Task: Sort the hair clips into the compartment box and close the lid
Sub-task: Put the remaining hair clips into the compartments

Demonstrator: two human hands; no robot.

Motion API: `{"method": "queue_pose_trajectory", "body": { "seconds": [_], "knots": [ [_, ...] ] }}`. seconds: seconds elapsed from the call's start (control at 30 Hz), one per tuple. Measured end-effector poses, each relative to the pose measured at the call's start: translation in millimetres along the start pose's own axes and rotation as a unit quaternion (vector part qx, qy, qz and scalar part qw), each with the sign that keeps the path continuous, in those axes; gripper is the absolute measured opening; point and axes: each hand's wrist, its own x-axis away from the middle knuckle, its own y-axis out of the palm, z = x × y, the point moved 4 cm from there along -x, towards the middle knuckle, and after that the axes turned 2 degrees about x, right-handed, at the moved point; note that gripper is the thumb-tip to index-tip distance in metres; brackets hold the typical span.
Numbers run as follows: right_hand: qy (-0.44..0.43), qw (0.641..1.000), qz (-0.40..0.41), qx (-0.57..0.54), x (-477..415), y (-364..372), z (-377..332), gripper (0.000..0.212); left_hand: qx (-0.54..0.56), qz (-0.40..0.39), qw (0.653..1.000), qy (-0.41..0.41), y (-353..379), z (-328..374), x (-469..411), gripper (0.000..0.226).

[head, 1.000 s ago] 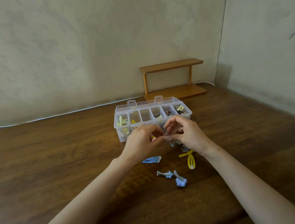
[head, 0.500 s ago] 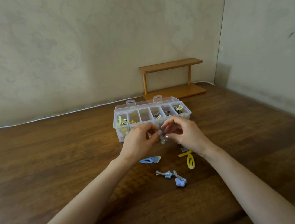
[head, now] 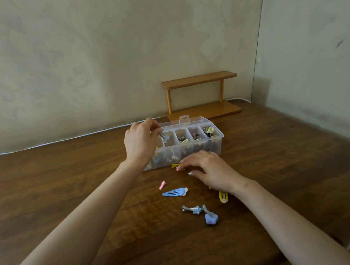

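1. The left hand had its grip pinched on a small silver clip. The clip hung tip-down straight below the grip, over the left end of the compartment box. Which compartment it hung over could not be told.
2. The right hand lay on the desk with its grip spread, fingertips touching the small yellow and pink clips beside the box's front wall.
3. The drop would likely go best if the clip were lowered below the divider tops before release, so it could not hop into a neighbouring compartment.
4. Nearer the person than the right grip lay a pink clip, a blue snap clip and two flower clips. The lid, beyond the left grip, probably had to wait for them.
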Motion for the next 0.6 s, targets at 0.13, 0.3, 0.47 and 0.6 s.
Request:
{"method": "queue_pose_trajectory", "body": {
  "seconds": [0.13, 0.3, 0.47, 0.6],
  "knots": [
    [0.004, 1.0, -0.02, 0.014, -1, 3, -1, 0.034, 0.003, -0.036, 0.999, 0.016, 12, -1, -5, 0.017],
    [0.01, 0.999, -0.025, 0.024, -1, 3, -1, 0.035, -0.021, -0.053, 0.997, 0.048, 18, 2, -5, 0.024],
    [0.009, 0.999, -0.04, 0.023, -1, 5, -2, 0.037, -0.014, -0.012, 0.998, 0.066, 8, -1, -1, 0.02],
    [0.005, 0.999, -0.036, 0.032, -1, 5, -3, 0.033, -0.011, 0.013, 0.996, 0.089, 3, 1, 8, 0.017]
  ]
}}
